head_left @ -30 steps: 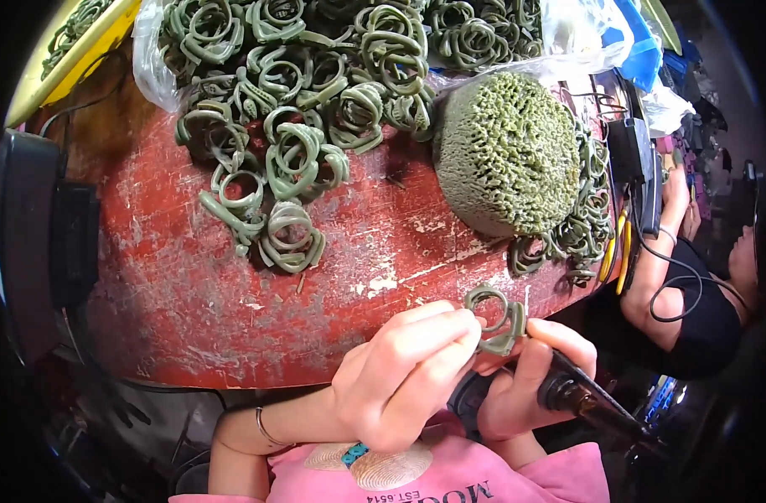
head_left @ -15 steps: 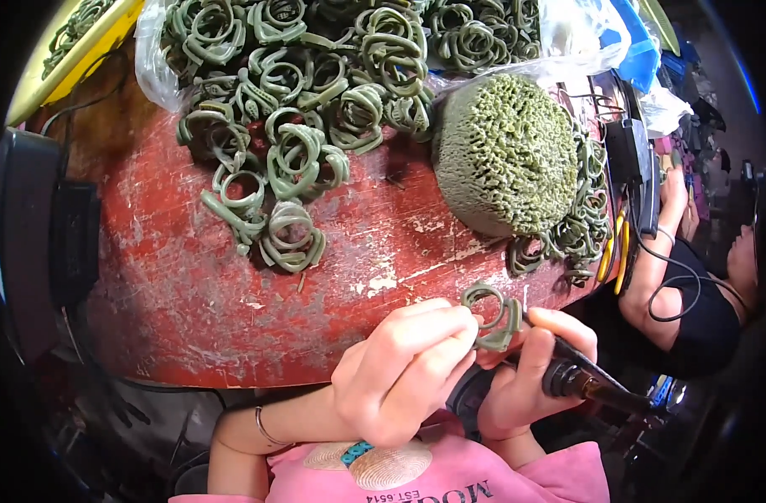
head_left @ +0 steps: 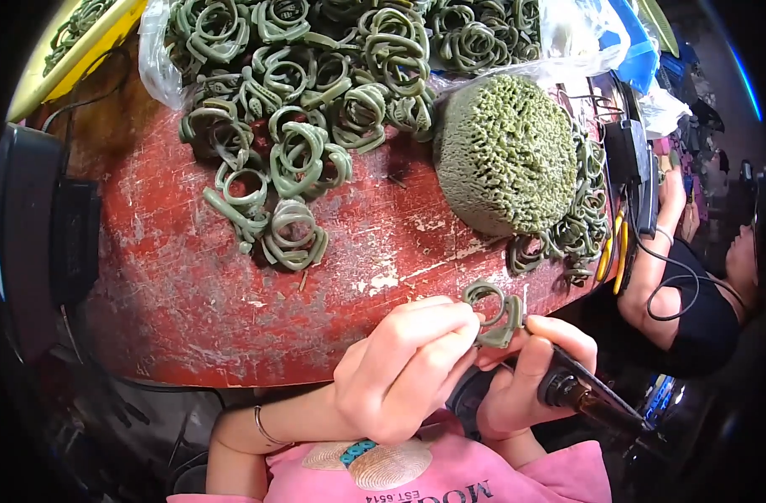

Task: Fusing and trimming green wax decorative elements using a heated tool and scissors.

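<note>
Fingers (head_left: 437, 323) of your left hand (head_left: 391, 381) are closed in a pinch on the left side of a green ring piece (head_left: 499, 337), which you hold up just beyond the near edge of the worktop (head_left: 224, 327), its loop upright and leaning toward the far left. Your right hand (head_left: 517, 394) is curled round a dark tool (head_left: 601, 402) that slants off toward the near right; its thumb and forefinger come right up beside the ring piece, and you cannot tell whether they touch it. A thin bracelet (head_left: 270, 432) circles your left wrist, above your pink shirt (head_left: 450, 469). Beyond your hands, the red worktop is scuffed and worn. A round, rough green block (head_left: 509, 155) rests on its right half, with small green rings (head_left: 597, 205) heaped against its right side and yellow handles (head_left: 618, 251) near the edge. Farther left, a large pile of green rings (head_left: 295, 155) reaches to the far side, between clear plastic (head_left: 161, 67) and a yellow tray (head_left: 85, 54) at far left.
</note>
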Demonstrator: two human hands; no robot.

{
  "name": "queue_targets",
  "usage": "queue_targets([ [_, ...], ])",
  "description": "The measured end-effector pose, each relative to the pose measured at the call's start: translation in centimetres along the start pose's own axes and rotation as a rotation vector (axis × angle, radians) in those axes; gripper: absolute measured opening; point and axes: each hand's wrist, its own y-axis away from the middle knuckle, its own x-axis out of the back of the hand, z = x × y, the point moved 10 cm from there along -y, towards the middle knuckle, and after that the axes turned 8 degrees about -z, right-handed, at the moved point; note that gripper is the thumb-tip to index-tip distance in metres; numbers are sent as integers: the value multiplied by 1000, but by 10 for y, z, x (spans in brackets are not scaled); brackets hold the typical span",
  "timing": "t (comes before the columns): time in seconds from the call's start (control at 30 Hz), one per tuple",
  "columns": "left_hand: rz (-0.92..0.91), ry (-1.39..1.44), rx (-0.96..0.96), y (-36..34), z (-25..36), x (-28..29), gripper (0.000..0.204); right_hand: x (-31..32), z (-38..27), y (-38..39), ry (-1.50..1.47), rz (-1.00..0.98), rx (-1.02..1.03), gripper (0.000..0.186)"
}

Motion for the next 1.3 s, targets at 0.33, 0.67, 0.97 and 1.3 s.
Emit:
queue_targets([
  [0.33,-11,14,-5,-1,-1,0,21,-14,-17,-8,323,-29,94,15],
  [0.67,-17,37,10,-1,-2,0,22,-12,-10,-6,243,-113,32,16],
  [0.97,-23,55,37,-4,-4,2,21,-11,-9,-7,264,-88,52,17],
  [1.3,-24,60,39,-4,-4,2,21,-15,-4,-9,111,-164,-35,15],
])
